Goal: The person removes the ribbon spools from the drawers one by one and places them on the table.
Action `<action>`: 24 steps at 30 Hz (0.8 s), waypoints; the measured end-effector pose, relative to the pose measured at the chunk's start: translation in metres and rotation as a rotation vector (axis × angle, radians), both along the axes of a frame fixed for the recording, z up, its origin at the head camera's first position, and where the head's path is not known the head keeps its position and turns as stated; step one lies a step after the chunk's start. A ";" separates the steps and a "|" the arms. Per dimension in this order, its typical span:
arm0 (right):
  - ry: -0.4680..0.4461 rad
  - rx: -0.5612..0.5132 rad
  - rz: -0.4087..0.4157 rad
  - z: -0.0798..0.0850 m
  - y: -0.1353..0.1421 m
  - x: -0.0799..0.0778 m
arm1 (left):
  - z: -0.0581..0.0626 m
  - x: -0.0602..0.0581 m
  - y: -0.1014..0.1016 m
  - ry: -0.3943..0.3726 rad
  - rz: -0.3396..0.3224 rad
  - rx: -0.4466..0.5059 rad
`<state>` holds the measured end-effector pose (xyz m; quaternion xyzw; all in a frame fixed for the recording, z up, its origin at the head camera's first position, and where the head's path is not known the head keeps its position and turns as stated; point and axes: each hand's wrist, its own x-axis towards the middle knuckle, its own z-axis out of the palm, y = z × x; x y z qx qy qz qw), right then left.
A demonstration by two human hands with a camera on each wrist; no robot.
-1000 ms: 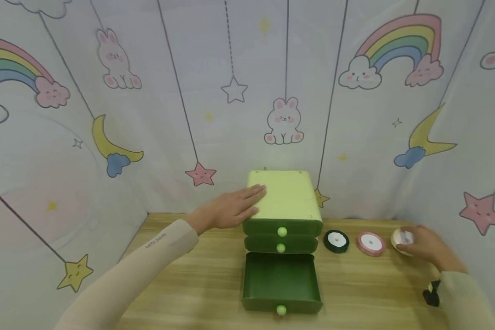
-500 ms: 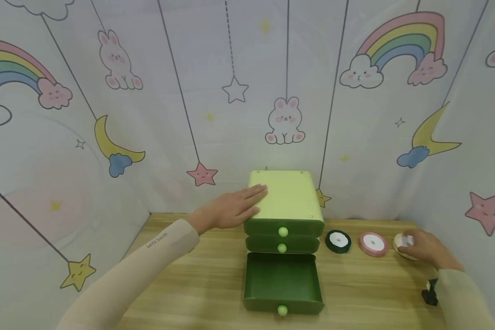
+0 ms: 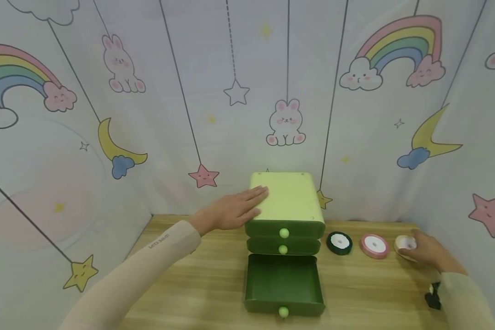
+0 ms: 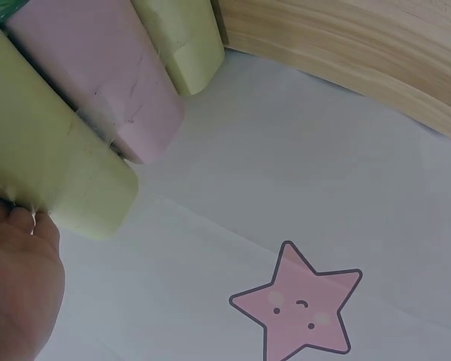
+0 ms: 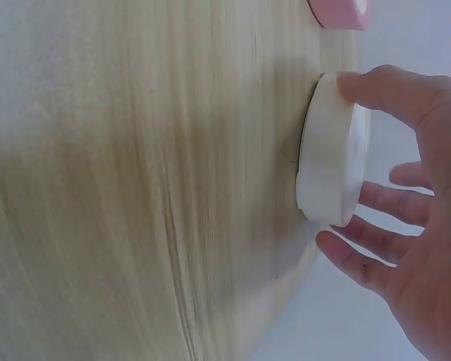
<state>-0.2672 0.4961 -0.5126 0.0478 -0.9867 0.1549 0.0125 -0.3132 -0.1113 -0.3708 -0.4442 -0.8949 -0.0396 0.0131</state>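
Note:
A small cabinet (image 3: 288,195) with a pale yellow-green top stands on the table. Its bottom green drawer (image 3: 283,279) is pulled out and bare inside; the two drawers above are pushed in. My left hand (image 3: 231,210) rests with fairly straight fingers on the cabinet's top left edge. In the left wrist view, that hand (image 4: 19,278) touches the yellow-green side. At the right, my right hand (image 3: 429,251) holds a cream ribbon roll (image 3: 402,250) between thumb and fingers. The roll (image 5: 327,150) lies flat on the wood in the right wrist view, the thumb on its rim.
A dark green ribbon roll (image 3: 339,243) and a pink ribbon roll (image 3: 374,246) lie in a row between the cabinet and my right hand. A small black object (image 3: 432,298) sits by my right sleeve. Patterned cloth walls (image 3: 239,137) enclose the wooden table (image 3: 354,293).
The cream ribbon roll, tilted a second ago, now lies flatter on the table under my right hand. My left hand stays on the cabinet. The head view has shifted slightly.

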 end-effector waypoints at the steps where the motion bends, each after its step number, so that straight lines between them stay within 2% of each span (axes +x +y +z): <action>1: 0.008 -0.001 0.002 0.000 0.000 0.000 | 0.000 0.000 0.000 -0.001 0.000 0.001; 6: 0.031 0.040 -0.016 -0.002 0.001 0.000 | 0.001 0.000 0.001 0.002 0.005 -0.009; 12: 0.066 0.058 -0.060 0.008 -0.005 0.002 | 0.000 0.000 0.001 0.004 0.013 -0.023; 21: 0.303 -0.018 0.003 0.022 -0.038 0.008 | 0.000 0.001 0.001 0.014 0.011 -0.008; 24: 0.355 -0.055 0.021 0.026 -0.054 0.012 | 0.000 0.002 0.001 0.011 0.010 -0.003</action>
